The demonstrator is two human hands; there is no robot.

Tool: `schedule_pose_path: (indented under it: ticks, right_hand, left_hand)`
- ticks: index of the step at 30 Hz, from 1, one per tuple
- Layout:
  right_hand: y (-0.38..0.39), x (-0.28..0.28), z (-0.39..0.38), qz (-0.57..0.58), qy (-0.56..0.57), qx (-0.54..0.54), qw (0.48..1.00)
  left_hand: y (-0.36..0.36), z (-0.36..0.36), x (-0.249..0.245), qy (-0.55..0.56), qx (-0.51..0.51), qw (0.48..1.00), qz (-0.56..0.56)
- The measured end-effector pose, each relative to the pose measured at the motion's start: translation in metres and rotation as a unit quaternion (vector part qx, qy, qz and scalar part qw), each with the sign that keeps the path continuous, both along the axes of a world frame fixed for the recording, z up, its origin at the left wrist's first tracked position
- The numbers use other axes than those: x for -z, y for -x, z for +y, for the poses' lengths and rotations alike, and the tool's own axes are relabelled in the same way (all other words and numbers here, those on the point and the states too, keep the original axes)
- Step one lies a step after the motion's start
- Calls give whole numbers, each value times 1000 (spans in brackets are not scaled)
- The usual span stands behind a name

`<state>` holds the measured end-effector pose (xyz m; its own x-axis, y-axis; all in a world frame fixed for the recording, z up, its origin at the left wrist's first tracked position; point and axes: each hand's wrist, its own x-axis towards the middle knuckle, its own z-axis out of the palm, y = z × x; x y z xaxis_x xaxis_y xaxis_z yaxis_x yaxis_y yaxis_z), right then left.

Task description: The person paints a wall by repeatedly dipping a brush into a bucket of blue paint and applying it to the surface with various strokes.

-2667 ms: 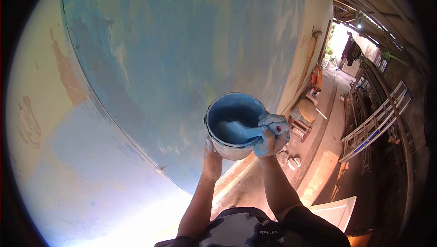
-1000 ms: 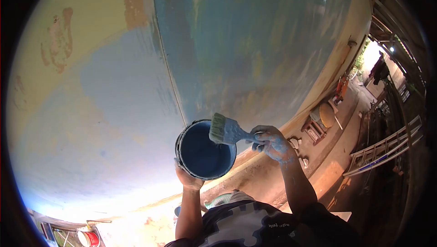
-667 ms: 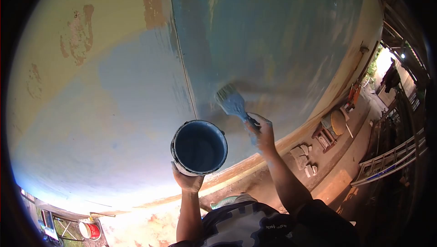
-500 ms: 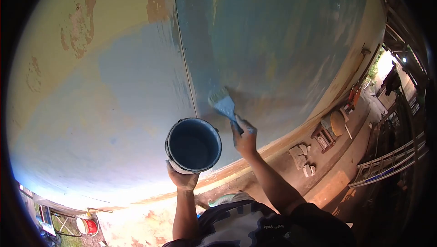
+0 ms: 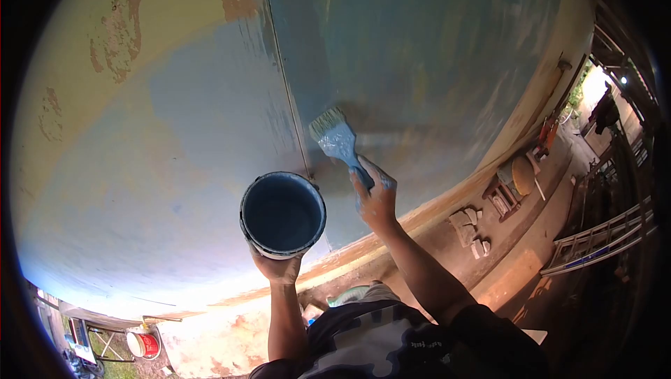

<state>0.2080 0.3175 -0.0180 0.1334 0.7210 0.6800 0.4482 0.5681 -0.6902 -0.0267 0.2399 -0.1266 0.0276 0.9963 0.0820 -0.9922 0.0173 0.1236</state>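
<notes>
My left hand (image 5: 277, 268) supports a dark paint bucket (image 5: 245, 220) from below, its open mouth facing me and a dark inside showing. A wide paintbrush (image 5: 335, 139) is gripped by its handle in my right hand (image 5: 377, 196), the fingers wrapped round it. Blue-grey paint coats the brush's head, and its pale bristles point up and left. The bristles overlap the blue-green part of the wall (image 5: 419, 50), just right of a thin vertical groove (image 5: 283, 75). Left of that groove, the wall is pale blue below and yellowish above, with brown bare patches (image 5: 119, 37).
Broken blocks (image 5: 470, 229), a small wooden stool (image 5: 500, 199) and a round tan object (image 5: 522, 175) lie along the wall's foot at right. A ladder (image 5: 601, 238) rests farther right. A red-and-white bucket (image 5: 143, 344) stands at lower left.
The brush has risen slightly and shifted left against the wall, its bristles now pointing more upward. The bucket has moved a little left and up with my left hand.
</notes>
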Motion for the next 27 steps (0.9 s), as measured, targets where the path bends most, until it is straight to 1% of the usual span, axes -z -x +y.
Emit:
schedule_pose_path:
  ticks: [1,3,5,7,9,10,11,12,13,14,15,17,19,20,21,22,23,25,26,27]
  right_hand:
    - [0,8,2,2,0,1,1000]
    - [-1,40,13,31,105,-6,994]
    - [-14,87,7,-14,88,28,996]
    - [-31,138,-4,-27,159,68,985]
    - [-56,205,-7,-91,166,161,969]
    - [-62,213,-2,-92,163,163,969]
    - [-65,210,1,-18,249,171,953]
    - [-68,209,2,56,332,178,925]
    - [-71,207,6,56,333,181,924]
    - [-67,178,14,157,341,114,920]
    - [-60,141,19,257,342,46,902]
    - [-45,71,17,235,298,25,925]
    - [-38,-1,1,167,264,5,950]
    - [-37,-30,-7,171,264,10,949]
    - [-35,-57,-14,119,206,23,971]
    - [-36,-69,-14,65,147,35,986]
    - [-37,-70,-9,66,148,38,986]
    - [-40,-63,1,63,85,55,993]
    - [-44,-45,8,62,83,56,993]
    - [-50,-14,19,64,101,50,992]
  left_hand:
    - [1,0,0,0,1,1000,2]
    - [2,2,1,3,-9,1000,7]
    - [4,1,0,-7,-6,1000,10]
    - [7,0,2,-16,-6,1000,12]
    - [9,-2,6,2,-25,999,25]
    - [9,-3,4,0,-23,999,24]
    - [8,-6,-1,4,-24,999,22]
    - [6,-8,-2,11,-25,999,20]
    - [6,-9,0,12,-21,1000,19]
    - [6,-8,4,12,-14,1000,16]
    - [6,-7,6,13,-7,1000,14]
    - [5,-5,7,15,-4,1000,26]
    - [3,-4,6,19,2,999,40]
    - [1,-5,4,26,-1,999,39]
    - [-1,-4,2,32,-5,999,38]
    - [-3,-2,3,34,-1,999,38]
    - [-5,0,4,18,10,999,36]
    - [-7,1,8,2,22,999,33]
    - [-8,2,11,7,28,999,20]
    - [-9,4,11,10,34,999,6]
